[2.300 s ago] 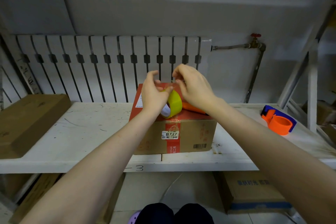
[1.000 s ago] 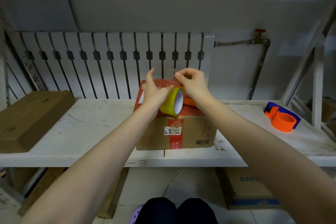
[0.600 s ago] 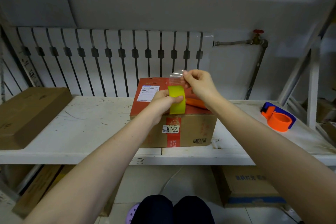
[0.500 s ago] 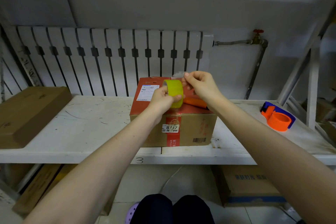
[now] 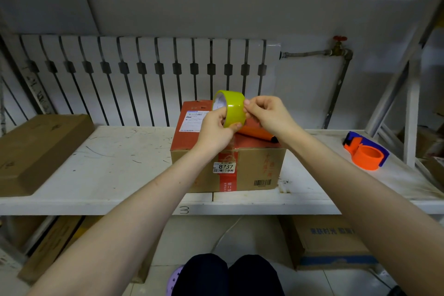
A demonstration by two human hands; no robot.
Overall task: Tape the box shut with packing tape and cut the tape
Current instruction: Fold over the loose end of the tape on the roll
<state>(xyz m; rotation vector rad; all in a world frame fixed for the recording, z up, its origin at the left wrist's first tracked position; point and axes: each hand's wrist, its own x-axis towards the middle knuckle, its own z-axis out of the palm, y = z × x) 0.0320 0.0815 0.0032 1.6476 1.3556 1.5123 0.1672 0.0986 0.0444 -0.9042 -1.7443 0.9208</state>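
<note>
Head view: a cardboard box (image 5: pixel 228 149) with a red top and a red strip down its front sits on the white shelf (image 5: pixel 115 168), against the shelf's front edge near the middle. A white label reading 8737 (image 5: pixel 224 167) is stuck on the box's front face, and a shipping label (image 5: pixel 192 121) lies on the left part of its top.

The left hand (image 5: pixel 215 128) is closed around a roll of yellow-green packing tape (image 5: pixel 231 108), thumb on the roll's lower outer face, fingers through or behind the core. The roll is held above the box's top, clear of it. Half a second earlier the roll sat lower, close over the box's top; it is now raised and turned so the white inside of its core shows on the left.

The right hand (image 5: pixel 266 115) has its fingertips (image 5: pixel 247 106) pinched together against the roll's right outer face. Whether they hold a free tape end cannot be told. A moment ago a clear flap of tape stood up from those fingers; no such flap shows here.

An orange knife-like tool (image 5: pixel 258 132) lies on the box's top right part, partly behind the right wrist, where it lay before. An orange and blue tape dispenser (image 5: pixel 366 151) stands near the shelf's right end. A flat brown carton (image 5: pixel 36 149) rests at the shelf's left end.
</note>
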